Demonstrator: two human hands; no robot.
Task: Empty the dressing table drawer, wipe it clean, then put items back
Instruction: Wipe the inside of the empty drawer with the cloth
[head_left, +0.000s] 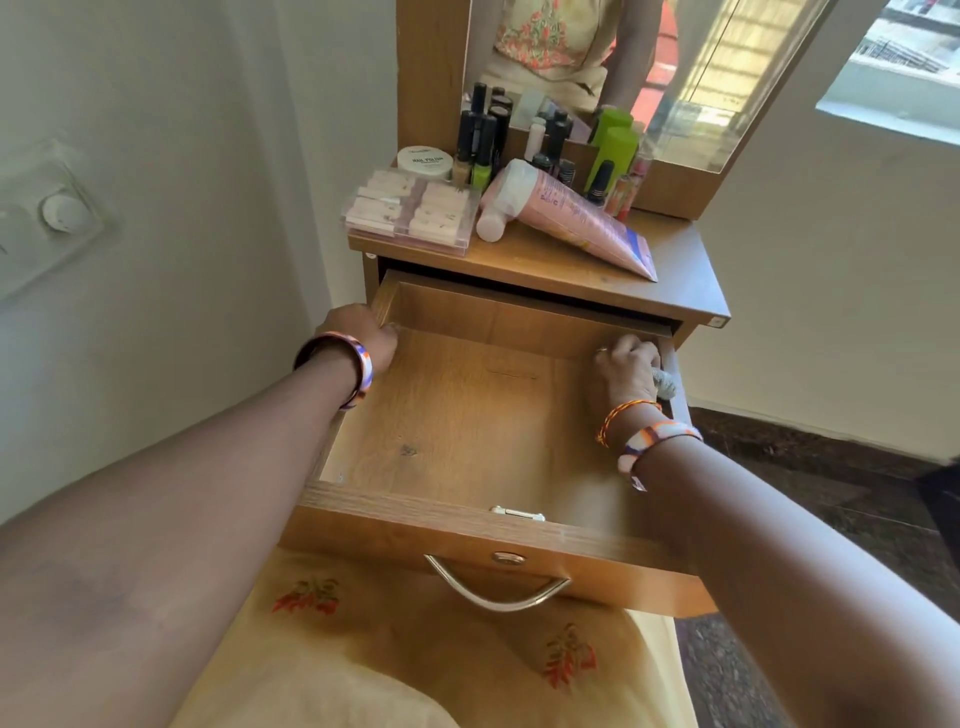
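Note:
The wooden drawer (467, 415) is pulled far out of the dressing table and holds no items. My left hand (363, 338) grips the drawer's left side wall near its back corner. My right hand (628, 369) is inside at the back right corner, fingers curled round a small pale cloth (665, 382) that presses against the right wall. On the tabletop (675, 265) lie a pink tube (571, 218), a clear box of pink pieces (410, 208), a white jar (425, 161) and several bottles (483, 140).
A mirror (649, 67) stands behind the items. A wall with a switch plate (57, 213) runs close on the left. Dark floor (831, 493) lies to the right. The drawer front with its metal handle (496, 587) is against my lap.

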